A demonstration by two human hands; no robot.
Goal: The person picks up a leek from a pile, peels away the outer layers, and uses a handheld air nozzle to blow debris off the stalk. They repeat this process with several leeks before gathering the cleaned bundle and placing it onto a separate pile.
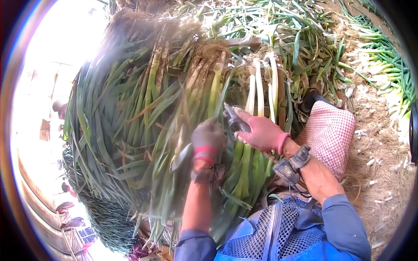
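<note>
My right hand (263,134), in a pink glove, is wrapped round a dark air blow gun (237,123) whose narrow metal tip points up and left. Just left of it, my left hand (208,138), in a grey glove with a pink cuff, is closed over the leaves of a leek (215,89) with a yellow-green stalk and roots at the far end. Its fingers are partly hidden. Right of the gun lie several cleaned leeks (260,85) with bare white stems. Unpeeled leeks (198,74) with soil-brown stems lie to the left.
A large heap of leeks (109,100) fills the left side. Stripped leaves (300,26) pile up at the back. A red-checked cloth (327,130) covers my right leg. Root scraps (374,187) litter the ground, and more leeks (392,82) lie at the far right.
</note>
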